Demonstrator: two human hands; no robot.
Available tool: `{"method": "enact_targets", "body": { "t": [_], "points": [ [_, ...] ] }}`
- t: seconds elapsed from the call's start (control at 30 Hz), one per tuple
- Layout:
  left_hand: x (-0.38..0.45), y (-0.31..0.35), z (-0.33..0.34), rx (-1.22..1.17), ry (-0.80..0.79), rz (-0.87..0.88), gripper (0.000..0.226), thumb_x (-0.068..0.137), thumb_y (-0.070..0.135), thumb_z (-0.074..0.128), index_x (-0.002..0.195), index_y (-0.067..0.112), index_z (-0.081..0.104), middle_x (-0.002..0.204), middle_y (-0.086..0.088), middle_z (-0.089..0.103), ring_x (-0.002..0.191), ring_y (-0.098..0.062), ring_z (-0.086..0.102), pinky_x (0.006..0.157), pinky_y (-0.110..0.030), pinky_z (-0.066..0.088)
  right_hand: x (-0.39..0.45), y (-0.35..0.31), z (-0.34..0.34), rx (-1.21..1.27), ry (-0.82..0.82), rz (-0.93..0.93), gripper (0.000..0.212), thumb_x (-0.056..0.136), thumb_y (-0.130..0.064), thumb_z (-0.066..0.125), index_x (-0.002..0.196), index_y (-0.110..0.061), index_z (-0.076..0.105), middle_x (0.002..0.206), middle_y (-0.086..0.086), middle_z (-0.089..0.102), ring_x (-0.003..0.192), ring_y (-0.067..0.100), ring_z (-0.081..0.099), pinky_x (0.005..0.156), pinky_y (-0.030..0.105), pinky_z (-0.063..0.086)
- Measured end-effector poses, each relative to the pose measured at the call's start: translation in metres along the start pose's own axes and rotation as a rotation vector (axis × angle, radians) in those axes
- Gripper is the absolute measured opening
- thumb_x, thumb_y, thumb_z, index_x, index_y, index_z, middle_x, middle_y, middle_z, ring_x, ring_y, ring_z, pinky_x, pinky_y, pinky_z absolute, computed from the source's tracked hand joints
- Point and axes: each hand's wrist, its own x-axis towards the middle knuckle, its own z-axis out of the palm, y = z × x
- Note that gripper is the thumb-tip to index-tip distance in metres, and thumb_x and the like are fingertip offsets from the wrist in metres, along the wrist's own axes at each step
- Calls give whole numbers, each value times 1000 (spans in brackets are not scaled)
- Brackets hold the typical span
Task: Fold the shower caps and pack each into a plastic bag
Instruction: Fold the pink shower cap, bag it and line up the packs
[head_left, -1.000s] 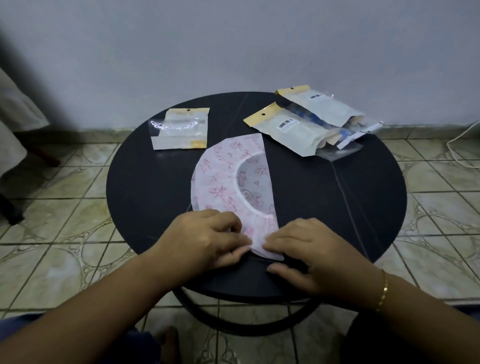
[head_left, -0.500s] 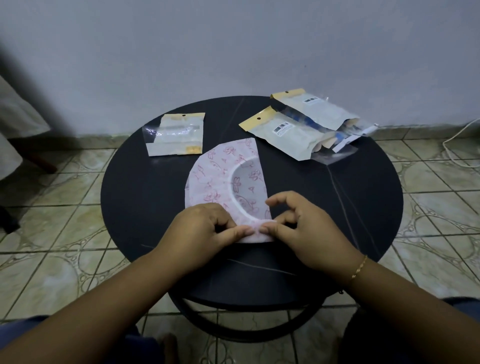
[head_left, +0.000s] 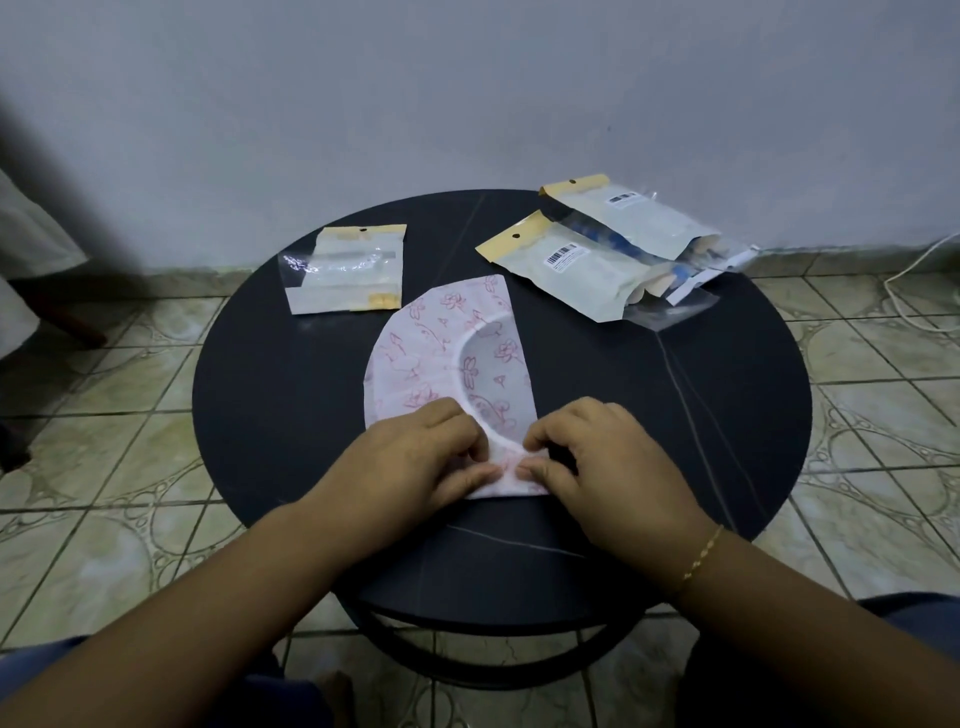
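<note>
The left hand (head_left: 415, 457) and right hand (head_left: 597, 462) each pinch the near end of the pink floral shower cap (head_left: 447, 353) — likely to start a fold. It lies half-folded on the round black table (head_left: 270, 415), an empty plastic bag (head_left: 345, 270) waiting beyond — filled packets (head_left: 576, 265) sit far right.

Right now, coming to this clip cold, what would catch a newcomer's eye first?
First, the pink flowered shower cap, folded to a half-moon at the middle of the round black table. The left hand and right hand pinch its near end. Behind lie a packed bag at far left and a pile of bags at far right.
</note>
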Motion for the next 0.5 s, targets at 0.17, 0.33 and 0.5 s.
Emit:
{"method": "enact_targets", "body": {
  "t": [0.17,0.33,0.5],
  "points": [
    [-6,-8,-3,-32,-20,101,17,89,42,48,100,34,58,99,17,53,75,2,55,60,-18,48,-3,4,2,-79,18,-8,25,88,-48,52,111,-40,57,112,-19,46,102,3,30,86,22,27],
    [-7,-7,-9,-8,-103,122,32,87,44,48,109,33,69,102,16,56,75,4,53,61,-17,47,-5,8,-1,-27,-7,-8,17,91,-38,52,107,-43,56,110,-21,44,104,2,28,83,22,17],
    [-2,0,-12,77,-132,129,46,84,59,45,107,29,72,96,16,60,64,4,52,53,-16,46,-5,12,-1,-128,49,-98,25,89,-48,47,104,-39,65,109,-17,51,109,8,37,83,27,21]
  ]
}}
